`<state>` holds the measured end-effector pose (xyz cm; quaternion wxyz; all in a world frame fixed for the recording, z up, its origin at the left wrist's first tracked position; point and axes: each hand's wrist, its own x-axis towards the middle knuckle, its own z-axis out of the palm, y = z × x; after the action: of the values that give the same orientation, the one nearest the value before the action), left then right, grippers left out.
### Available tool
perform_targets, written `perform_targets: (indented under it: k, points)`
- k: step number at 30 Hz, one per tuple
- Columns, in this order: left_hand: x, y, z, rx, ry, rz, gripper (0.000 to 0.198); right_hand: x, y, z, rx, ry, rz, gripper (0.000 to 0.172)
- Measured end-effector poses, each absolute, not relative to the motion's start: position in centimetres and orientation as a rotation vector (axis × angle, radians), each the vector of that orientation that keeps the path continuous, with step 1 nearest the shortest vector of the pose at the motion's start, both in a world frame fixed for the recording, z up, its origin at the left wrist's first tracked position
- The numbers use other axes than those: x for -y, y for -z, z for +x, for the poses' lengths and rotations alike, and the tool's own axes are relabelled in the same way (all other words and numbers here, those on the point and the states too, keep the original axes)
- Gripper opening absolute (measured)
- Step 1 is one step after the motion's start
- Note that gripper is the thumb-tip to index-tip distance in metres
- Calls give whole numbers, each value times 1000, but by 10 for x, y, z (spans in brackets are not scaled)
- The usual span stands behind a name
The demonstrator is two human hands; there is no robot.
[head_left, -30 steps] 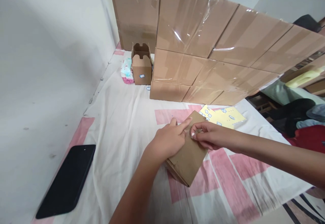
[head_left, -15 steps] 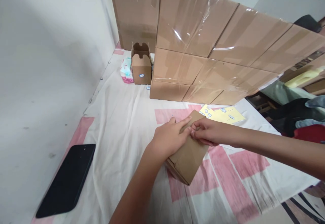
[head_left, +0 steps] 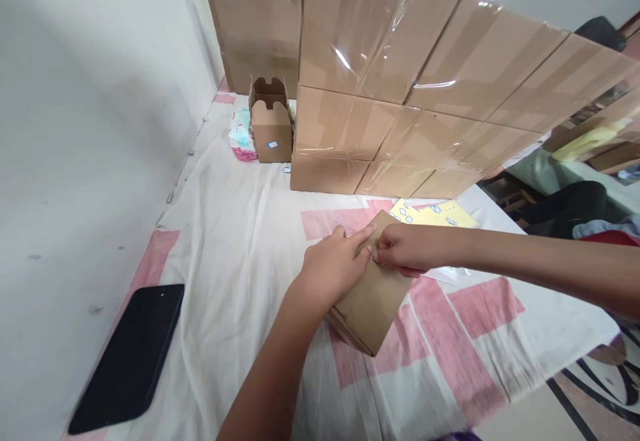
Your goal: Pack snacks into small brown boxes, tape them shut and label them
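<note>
A small closed cardboard box [head_left: 377, 304] lies at a slant on the cloth in front of me. My left hand [head_left: 333, 267] steadies it from the left, fingers resting across its top and wrist over its near side. Against the upper part of the same top face, my right hand [head_left: 407, 247] is closed, with fingertips pinched close to the left fingertips. Whatever sits between those right fingers is too small and hidden to make out. Just beyond the right hand is a yellow sheet [head_left: 455, 214] bearing small blue-edged white stickers, and a white sheet [head_left: 447, 274] shows partly below the right wrist.
Large taped cartons [head_left: 385, 121] form a wall across the back. An open small cardboard box [head_left: 273, 135] with a little sticker stands beside a soft pack [head_left: 243, 135]. A black phone [head_left: 130, 354] lies near the left wall. The cloth-covered surface [head_left: 235, 274] ends at the right.
My right hand has turned over so its back faces up more, its fingers still at the box top. My left hand keeps its place. The view has shifted slightly.
</note>
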<state>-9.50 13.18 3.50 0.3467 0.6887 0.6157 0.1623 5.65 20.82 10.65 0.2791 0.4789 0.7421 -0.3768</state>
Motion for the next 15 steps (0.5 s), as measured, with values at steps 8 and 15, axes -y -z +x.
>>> perform_targets:
  k: [8, 15]
  points:
    - [-132, -34, -94, -1603, -418, 1804, 54, -214, -108, 66, -1799, 1063, 1330, 44]
    - [-132, -34, -94, -1616, -436, 1808, 53, -199, -104, 84, -1815, 1351, 1557, 40]
